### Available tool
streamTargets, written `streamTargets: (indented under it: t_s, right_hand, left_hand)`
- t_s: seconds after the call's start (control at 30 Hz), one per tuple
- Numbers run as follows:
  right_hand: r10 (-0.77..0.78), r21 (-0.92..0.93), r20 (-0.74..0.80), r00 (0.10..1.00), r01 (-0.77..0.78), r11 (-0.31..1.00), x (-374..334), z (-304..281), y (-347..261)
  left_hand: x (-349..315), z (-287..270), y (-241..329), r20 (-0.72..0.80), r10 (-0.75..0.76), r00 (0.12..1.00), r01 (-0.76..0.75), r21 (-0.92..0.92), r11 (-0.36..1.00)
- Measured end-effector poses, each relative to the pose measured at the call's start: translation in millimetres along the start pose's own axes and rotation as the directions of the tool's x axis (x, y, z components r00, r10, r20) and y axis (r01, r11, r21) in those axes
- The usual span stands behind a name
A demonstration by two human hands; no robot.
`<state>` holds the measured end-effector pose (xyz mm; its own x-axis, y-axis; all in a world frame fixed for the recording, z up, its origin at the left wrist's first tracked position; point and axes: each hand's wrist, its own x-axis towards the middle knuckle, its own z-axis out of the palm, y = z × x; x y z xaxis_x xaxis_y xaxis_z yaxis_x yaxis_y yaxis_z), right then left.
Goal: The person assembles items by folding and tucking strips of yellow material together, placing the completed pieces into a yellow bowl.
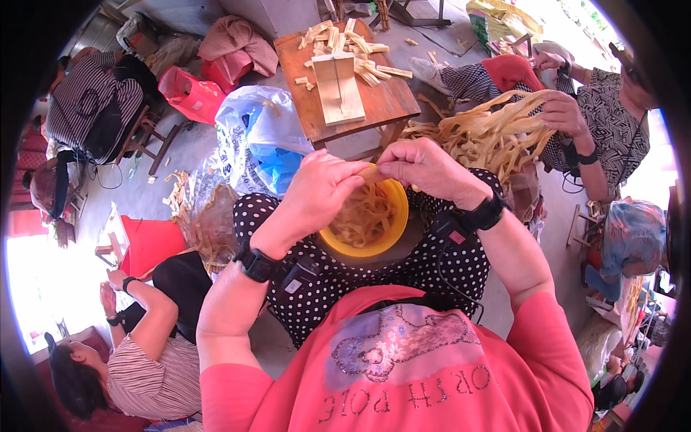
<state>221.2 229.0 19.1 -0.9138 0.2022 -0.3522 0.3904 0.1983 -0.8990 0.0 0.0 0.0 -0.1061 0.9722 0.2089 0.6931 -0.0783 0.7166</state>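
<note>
Over a yellow bowl (363, 250) between my knees, both hands meet at a short tan strip (371, 173). My left hand (324, 189) pinches its left end between thumb and fingers. At its other end, my right hand (426, 171) has thumb and forefinger closed on it. Soft, pale brown strips (362, 216) lie tangled in the bowl below. Straight ahead, a low wooden table (291, 65) carries a pale wooden board (338, 97) with a thin dark line down its upper part. Behind the board are piled several pale yellow folded bundles (331, 36).
At right, a seated person holds up a long hank of yellowish strips (497, 133). White and blue plastic bags (263, 137) stand left of the table. Further left are a red bag (188, 95) and a red bucket (151, 241). Other people sit at the left.
</note>
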Motion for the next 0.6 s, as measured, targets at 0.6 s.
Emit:
streamTargets:
  t_s: [0.6]
  right_hand:
    - [0.164,0.841,0.42,0.893,-0.45,0.3,-10.0,47.6,84.2]
  left_hand:
    - [-0.8,65.3,21.3,-0.148,-0.223,0.963,0.114,-0.525,0.843]
